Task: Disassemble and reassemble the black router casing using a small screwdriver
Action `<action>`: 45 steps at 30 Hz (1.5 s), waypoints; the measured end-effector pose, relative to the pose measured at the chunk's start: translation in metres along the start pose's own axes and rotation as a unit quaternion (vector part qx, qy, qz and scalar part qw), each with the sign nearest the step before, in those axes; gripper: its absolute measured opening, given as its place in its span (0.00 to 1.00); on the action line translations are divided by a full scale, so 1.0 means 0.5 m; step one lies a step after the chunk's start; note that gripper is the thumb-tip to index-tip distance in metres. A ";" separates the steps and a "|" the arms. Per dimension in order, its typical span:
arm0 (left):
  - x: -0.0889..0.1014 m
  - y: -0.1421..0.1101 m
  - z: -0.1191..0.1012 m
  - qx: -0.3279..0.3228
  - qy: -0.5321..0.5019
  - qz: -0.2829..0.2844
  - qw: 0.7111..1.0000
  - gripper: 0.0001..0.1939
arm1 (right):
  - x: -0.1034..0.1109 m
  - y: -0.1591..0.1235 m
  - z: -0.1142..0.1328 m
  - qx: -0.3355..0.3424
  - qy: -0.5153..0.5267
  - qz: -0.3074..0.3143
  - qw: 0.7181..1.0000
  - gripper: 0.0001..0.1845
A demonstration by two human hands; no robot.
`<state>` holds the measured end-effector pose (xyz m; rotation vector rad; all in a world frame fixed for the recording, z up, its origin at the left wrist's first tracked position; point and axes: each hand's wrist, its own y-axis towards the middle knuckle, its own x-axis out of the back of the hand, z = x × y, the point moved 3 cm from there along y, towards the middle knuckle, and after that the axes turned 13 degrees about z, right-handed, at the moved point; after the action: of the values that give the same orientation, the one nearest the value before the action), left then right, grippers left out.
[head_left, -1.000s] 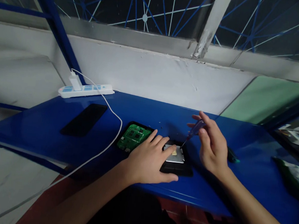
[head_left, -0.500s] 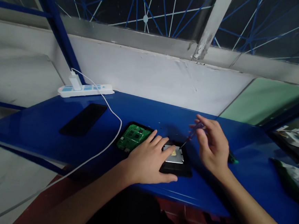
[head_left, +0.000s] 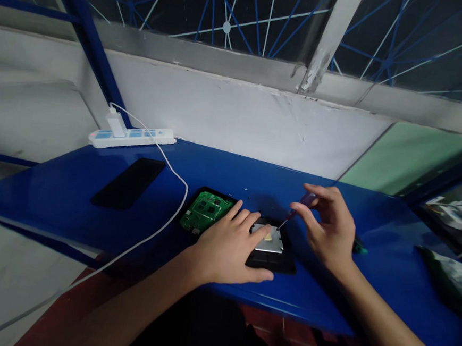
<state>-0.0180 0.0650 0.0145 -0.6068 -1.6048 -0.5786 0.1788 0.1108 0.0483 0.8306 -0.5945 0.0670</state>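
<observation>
Since the earlier frame, the right hand (head_left: 332, 229) has altered its grip, the thumb having shifted leftward across the handle of a slim screwdriver with a translucent purple handle and metal shaft (head_left: 307, 199). Thumb and index finger now pinch that handle. The screwdriver is tilted, its tip at the far right corner of a silver rectangular metal plate (head_left: 275, 246), which lies on a black plastic casing (head_left: 274, 264) near the front edge of a blue smooth-topped table (head_left: 231, 165). Whether the tip is seated in a screw cannot be determined.

The left hand (head_left: 227, 247) is palm down with fingers spread, covering the casing's left part; its index fingertip is at a small pale yellow patch (head_left: 268, 237) on the plate. Just beyond and left of this hand is a green rectangular circuit board (head_left: 208, 209) with dark chips. Farther left lies a flat black rectangular slab (head_left: 128, 183), and a white power strip with blue sockets (head_left: 138, 138) stands at the far left.
</observation>
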 end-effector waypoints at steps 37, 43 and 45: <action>0.001 -0.002 0.000 0.002 0.001 -0.004 1.000 0.42 | 0.007 -0.004 -0.018 -0.048 0.020 -0.010 0.999 0.22; -0.001 -0.002 -0.001 0.002 0.009 -0.004 1.000 0.42 | -0.011 -0.006 -0.042 -0.081 0.061 -0.028 0.995 0.16; -0.001 -0.003 -0.002 0.004 0.012 -0.010 1.000 0.43 | -0.026 -0.009 -0.046 -0.089 0.070 0.002 0.994 0.16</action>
<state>-0.0181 0.0633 0.0141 -0.5756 -1.5917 -0.5925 0.1802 0.1264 0.0265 0.6456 -0.4633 0.0742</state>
